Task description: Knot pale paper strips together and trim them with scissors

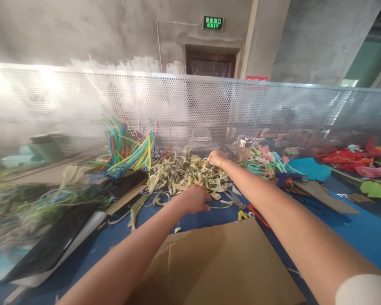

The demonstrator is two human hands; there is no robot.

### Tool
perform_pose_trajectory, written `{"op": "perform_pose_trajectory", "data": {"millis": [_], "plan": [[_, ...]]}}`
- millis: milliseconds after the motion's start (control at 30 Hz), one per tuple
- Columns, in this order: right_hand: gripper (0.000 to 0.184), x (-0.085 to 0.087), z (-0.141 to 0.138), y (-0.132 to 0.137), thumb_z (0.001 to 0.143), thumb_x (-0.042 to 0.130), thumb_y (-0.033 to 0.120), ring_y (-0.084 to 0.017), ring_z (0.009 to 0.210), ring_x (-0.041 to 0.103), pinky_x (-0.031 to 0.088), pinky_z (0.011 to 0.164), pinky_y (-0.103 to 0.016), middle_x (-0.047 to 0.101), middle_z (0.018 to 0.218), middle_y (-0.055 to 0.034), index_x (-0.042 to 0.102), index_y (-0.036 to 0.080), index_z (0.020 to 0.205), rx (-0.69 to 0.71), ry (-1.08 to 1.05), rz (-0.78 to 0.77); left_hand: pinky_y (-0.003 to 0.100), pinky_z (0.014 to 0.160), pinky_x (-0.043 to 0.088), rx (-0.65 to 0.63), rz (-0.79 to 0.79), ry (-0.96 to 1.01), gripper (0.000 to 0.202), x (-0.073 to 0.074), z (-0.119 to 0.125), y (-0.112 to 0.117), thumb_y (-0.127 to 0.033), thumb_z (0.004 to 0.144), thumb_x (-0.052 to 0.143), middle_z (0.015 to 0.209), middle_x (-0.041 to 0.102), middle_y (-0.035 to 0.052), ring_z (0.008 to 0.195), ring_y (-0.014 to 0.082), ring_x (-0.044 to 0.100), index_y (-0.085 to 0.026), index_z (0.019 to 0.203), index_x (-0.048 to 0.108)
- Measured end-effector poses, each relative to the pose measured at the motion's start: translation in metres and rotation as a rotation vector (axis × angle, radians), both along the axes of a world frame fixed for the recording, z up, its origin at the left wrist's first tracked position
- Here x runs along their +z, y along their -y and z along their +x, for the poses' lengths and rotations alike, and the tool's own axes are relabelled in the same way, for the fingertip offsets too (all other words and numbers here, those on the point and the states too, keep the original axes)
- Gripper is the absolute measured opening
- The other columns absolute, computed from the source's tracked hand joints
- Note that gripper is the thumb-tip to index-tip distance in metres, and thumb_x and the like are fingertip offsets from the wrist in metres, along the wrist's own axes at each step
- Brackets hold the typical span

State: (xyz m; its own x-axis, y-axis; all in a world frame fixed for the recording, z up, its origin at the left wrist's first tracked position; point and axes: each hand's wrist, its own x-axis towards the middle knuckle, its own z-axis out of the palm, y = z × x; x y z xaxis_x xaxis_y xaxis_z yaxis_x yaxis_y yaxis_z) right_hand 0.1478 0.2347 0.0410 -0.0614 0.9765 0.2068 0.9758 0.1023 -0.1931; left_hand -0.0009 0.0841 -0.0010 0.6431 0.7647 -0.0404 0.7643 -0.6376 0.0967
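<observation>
A heap of pale beige-green strips (178, 171) lies across the middle of the blue table. My right hand (218, 158), with a gold bracelet at the wrist, reaches to the far right side of this heap. Its fingers are curled in at the strips; what sits between them is hidden. Nearer to me, my left hand (195, 199) hovers at the heap's front edge, fingers apart and nothing seen in them. Grey-handled scissors (235, 199), a red-handled tool (258, 216) and a yellow-handled tool (243, 215) lie right of the heap.
A cardboard sheet (206, 262) lies in front of me. Colourful stems (127, 146) stand back left, beside a perforated metal screen (168, 101). A jar (244, 149) and paper-like flowers (266, 159) are back right. A black folder (55, 241) lies left.
</observation>
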Motion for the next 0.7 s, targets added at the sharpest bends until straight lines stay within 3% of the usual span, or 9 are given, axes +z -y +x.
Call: {"op": "perform_pose_trajectory", "data": {"millis": [133, 233, 333, 400, 467, 567, 633, 700], "plan": [[0.024, 0.038, 0.015, -0.002, 0.084, 0.058, 0.036, -0.027, 0.099, 0.064, 0.039, 0.092, -0.042, 0.073, 0.099, -0.0077, 0.076, 0.023, 0.090, 0.016, -0.082, 0.178, 0.041, 0.103, 0.037, -0.009, -0.053, 0.012, 0.042, 0.002, -0.004, 0.002, -0.045, 0.078, 0.062, 0.140, 0.051, 0.0117, 0.125, 0.0309, 0.049, -0.025, 0.115, 0.068], [0.026, 0.065, 0.026, 0.002, 0.083, 0.061, 0.039, -0.021, 0.087, 0.066, 0.045, 0.081, -0.033, 0.074, 0.090, -0.0058, 0.076, 0.019, 0.087, 0.131, -0.324, 0.363, 0.035, 0.096, 0.041, 0.021, -0.075, 0.109, 0.037, 0.010, -0.006, 0.003, -0.040, 0.078, 0.062, 0.127, 0.062, 0.0094, 0.116, 0.0275, 0.057, -0.025, 0.110, 0.071], [0.027, 0.077, 0.031, 0.018, 0.087, 0.056, 0.036, -0.012, 0.066, 0.062, 0.048, 0.066, -0.025, 0.073, 0.088, -0.0064, 0.074, 0.015, 0.091, 0.319, -0.654, 0.395, 0.028, 0.082, 0.045, 0.166, 0.003, 0.306, 0.029, 0.025, -0.011, 0.004, -0.037, 0.081, 0.055, 0.105, 0.072, 0.0052, 0.096, 0.0229, 0.065, -0.027, 0.100, 0.074], [0.029, 0.076, 0.034, 0.036, 0.088, 0.055, 0.036, -0.009, 0.060, 0.059, 0.048, 0.062, -0.023, 0.073, 0.087, -0.0076, 0.073, 0.014, 0.093, 0.429, -0.744, 0.337, 0.027, 0.074, 0.045, 0.304, 0.100, 0.407, 0.031, 0.035, -0.018, 0.007, -0.039, 0.084, 0.049, 0.098, 0.073, 0.0050, 0.088, 0.0217, 0.065, -0.026, 0.096, 0.075], [0.027, 0.068, 0.036, 0.054, 0.084, 0.060, 0.036, -0.010, 0.065, 0.061, 0.048, 0.067, -0.025, 0.073, 0.086, -0.0078, 0.073, 0.015, 0.095, 0.554, -0.638, 0.166, 0.028, 0.070, 0.044, 0.404, 0.169, 0.408, 0.035, 0.042, -0.025, 0.011, -0.042, 0.085, 0.046, 0.095, 0.073, 0.0060, 0.085, 0.0223, 0.065, -0.025, 0.096, 0.074], [0.032, 0.051, 0.036, 0.074, 0.071, 0.075, 0.029, -0.016, 0.084, 0.065, 0.046, 0.082, -0.031, 0.073, 0.096, -0.0042, 0.073, 0.025, 0.103, 0.648, -0.144, -0.198, 0.030, 0.067, 0.043, 0.442, 0.134, 0.242, 0.032, 0.047, -0.034, 0.023, -0.044, 0.082, 0.049, 0.093, 0.074, 0.0068, 0.084, 0.0244, 0.066, -0.026, 0.092, 0.074], [0.039, 0.038, 0.030, 0.076, 0.067, 0.077, 0.023, -0.021, 0.095, 0.063, 0.038, 0.093, -0.038, 0.073, 0.101, -0.0019, 0.073, 0.033, 0.104, 0.538, 0.197, -0.208, 0.030, 0.067, 0.044, 0.425, 0.083, 0.138, 0.029, 0.044, -0.036, 0.033, -0.043, 0.080, 0.052, 0.093, 0.074, 0.0066, 0.084, 0.0252, 0.066, -0.027, 0.090, 0.075], [0.029, 0.025, 0.020, 0.071, 0.075, 0.070, 0.021, -0.024, 0.103, 0.060, 0.031, 0.098, -0.042, 0.072, 0.103, -0.0024, 0.074, 0.035, 0.101, 0.417, 0.366, -0.036, 0.031, 0.067, 0.044, 0.408, 0.067, 0.092, 0.028, 0.037, -0.035, 0.044, -0.042, 0.079, 0.053, 0.094, 0.074, 0.0069, 0.085, 0.0257, 0.066, -0.027, 0.091, 0.074]]}}
